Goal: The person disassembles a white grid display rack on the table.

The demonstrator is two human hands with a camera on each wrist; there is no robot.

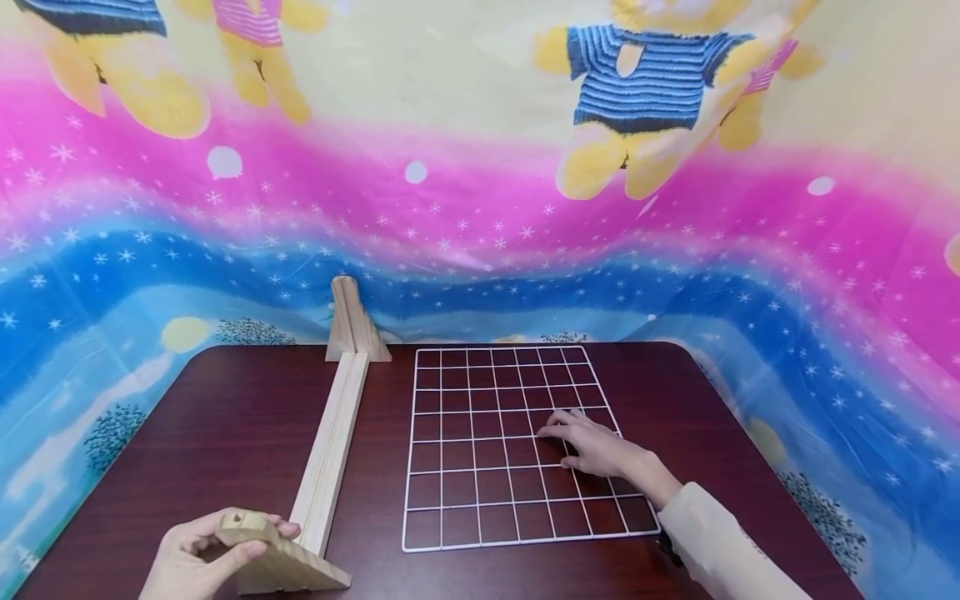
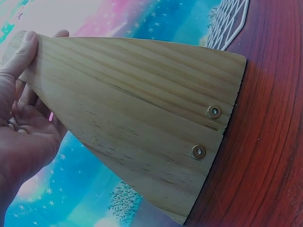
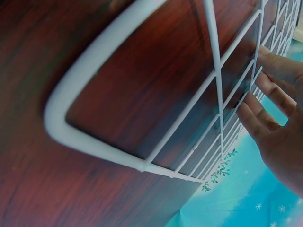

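My left hand (image 1: 187, 554) grips the narrow top of a tapered wooden end piece (image 1: 288, 568) at the table's near left. The left wrist view shows its flat wooden face (image 2: 137, 94) with two bolt heads (image 2: 214, 111) near the wide base. A long pale wooden bar (image 1: 330, 458) runs back from it to a matching upright end piece (image 1: 347, 329) at the far edge. Right of the bar, a white wire grid panel (image 1: 525, 542) lies flat. Over its right half is my right hand (image 1: 596, 447), fingers loosely bent, fingertips (image 3: 244, 111) at the wires, holding nothing I can see.
Everything stands on a dark red-brown table (image 1: 187, 433) with rounded far corners. A printed cloth (image 1: 480, 208) with bears and snowflakes hangs behind and along both sides, close to the far end piece. A light sleeve (image 1: 712, 533) covers the right forearm.
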